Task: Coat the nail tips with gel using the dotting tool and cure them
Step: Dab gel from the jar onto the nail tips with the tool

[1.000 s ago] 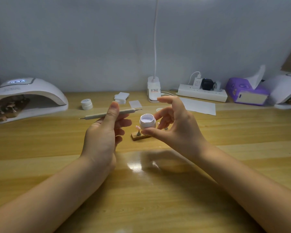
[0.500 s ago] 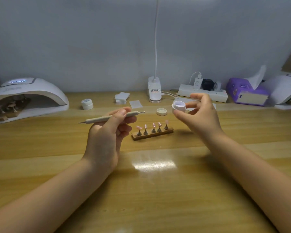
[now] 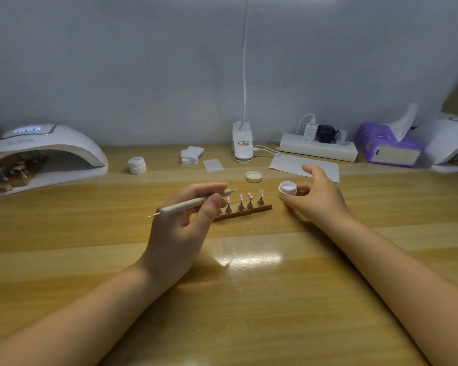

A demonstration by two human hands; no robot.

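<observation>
Head view: the left hand (image 3: 181, 223) grips the dotting tool (image 3: 193, 202), its long axis pointing right toward the open gel jar (image 3: 287, 189) pinched by the right hand (image 3: 316, 198); nail tips (image 3: 243, 200) stand between them on the counter (image 3: 90, 233).

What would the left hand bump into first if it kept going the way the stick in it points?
Probably the nail tips on their wooden stand. The left hand holds the dotting tool with its far end right beside them. Past those sits the open gel jar, though depth is hard to judge.
</observation>
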